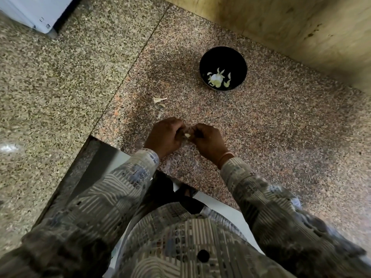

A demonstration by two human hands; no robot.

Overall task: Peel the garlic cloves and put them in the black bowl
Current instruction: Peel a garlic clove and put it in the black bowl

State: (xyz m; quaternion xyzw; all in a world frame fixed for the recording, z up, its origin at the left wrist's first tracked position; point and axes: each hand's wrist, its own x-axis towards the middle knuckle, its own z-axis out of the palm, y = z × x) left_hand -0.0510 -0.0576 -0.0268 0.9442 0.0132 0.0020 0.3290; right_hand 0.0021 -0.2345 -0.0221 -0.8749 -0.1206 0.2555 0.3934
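clove [187,135] sits pinched between left hand [163,135] and right hand [207,140], both curled on it; best strip skin fully over bench [261,127] before reaching to bowl [220,59].

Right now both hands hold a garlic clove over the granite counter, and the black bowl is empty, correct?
No: the head view shows peeled garlic cloves in the black bowl. The left hand and right hand do hold a garlic clove over the granite counter.

A white appliance [30,11] stands beyond the granite counter [281,137].
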